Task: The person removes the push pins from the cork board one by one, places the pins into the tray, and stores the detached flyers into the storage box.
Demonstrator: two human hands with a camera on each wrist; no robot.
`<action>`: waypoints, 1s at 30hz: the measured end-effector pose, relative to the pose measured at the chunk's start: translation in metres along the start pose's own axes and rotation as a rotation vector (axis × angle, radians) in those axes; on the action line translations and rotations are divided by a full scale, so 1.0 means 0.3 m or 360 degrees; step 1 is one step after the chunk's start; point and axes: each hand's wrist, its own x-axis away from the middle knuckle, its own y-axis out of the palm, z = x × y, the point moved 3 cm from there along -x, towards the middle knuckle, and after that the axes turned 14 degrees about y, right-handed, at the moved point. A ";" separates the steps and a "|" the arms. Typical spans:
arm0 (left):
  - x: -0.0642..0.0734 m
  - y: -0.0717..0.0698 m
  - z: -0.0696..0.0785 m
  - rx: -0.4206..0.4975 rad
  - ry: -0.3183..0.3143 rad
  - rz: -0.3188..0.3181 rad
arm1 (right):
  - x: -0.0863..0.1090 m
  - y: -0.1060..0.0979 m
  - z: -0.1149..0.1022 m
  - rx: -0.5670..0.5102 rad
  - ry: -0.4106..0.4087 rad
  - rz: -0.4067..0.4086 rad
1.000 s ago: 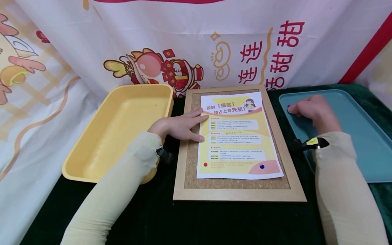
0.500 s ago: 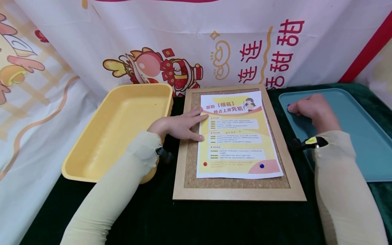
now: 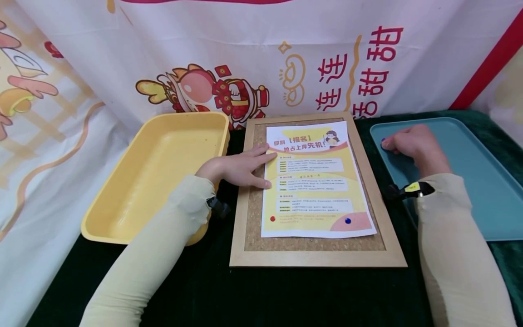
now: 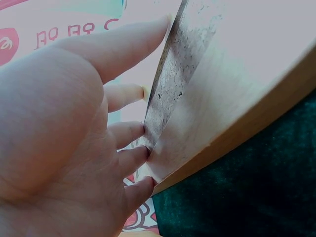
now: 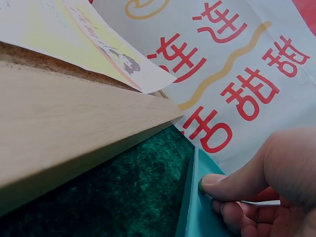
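Note:
A printed sheet lies on a wood-framed cork board. A red pushpin sits in its lower left and a blue one in its lower right. My left hand rests with fingers spread over the board's left side, fingertips on the sheet's left edge; the left wrist view shows straight fingers. At the left rim of the blue tray, my right hand curls its thumb and fingers around a small blue pushpin, mostly hidden by the fingertips.
Left of the board stands a deep yellow tub, partly behind the left forearm. Dark green cloth covers the table. A white printed curtain hangs close behind the board and trays. In the right wrist view, the sheet's upper corner lifts off the board.
The whole scene shifts very slightly left in the head view. Both hands keep their places, the left on the sheet and the right at the tray's rim.

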 end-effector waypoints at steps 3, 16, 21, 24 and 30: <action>0.002 0.001 0.000 0.0000 -0.0002 0.0003 | 0.003 0.000 0.001 -0.0003 0.0017 -0.0019; -0.001 0.002 -0.006 -0.0012 0.0005 0.0004 | 0.003 0.001 0.005 0.0055 -0.0004 -0.0065; -0.001 0.001 -0.007 -0.0013 0.0005 0.0000 | -0.001 -0.008 0.011 0.0062 -0.0036 -0.0100; 0.001 -0.001 -0.007 -0.0009 0.0005 -0.0002 | -0.005 -0.009 0.010 0.0018 -0.0039 -0.0101; 0.003 -0.003 -0.007 0.0004 -0.0005 -0.0006 | -0.010 -0.013 -0.003 -0.0072 -0.0097 -0.0079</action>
